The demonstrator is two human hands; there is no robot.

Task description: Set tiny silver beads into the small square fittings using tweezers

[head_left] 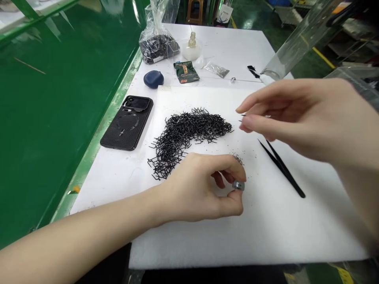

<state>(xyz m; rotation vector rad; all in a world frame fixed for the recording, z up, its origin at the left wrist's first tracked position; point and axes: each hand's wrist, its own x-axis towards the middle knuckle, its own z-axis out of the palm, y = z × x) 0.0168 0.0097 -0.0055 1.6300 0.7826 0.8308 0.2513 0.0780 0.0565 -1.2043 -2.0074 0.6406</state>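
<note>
Left hand (207, 189) curled, thumb and forefinger tips pressed around a small metal part (238, 185), presumably pinched by its edges to keep its outer side bare toward the other hand. Right hand (302, 118) raised beyond and to the right, loosely cupped, thumb and fingertips nearly meeting around a thin item (240, 120), dark ends poking out; too small to identify. Heaped beyond the left hand, black pins (189, 128), perhaps spread in a curve for easy picking. Below the right hand, tweezers (285, 169), tips pointing away, probably for quick reach. Beneath both hands, a white sheet (207, 240) on the tabletop (237, 43), likely to make small dark bits show. Beyond the left forearm, a phone (127, 124), seemingly put aside.
</note>
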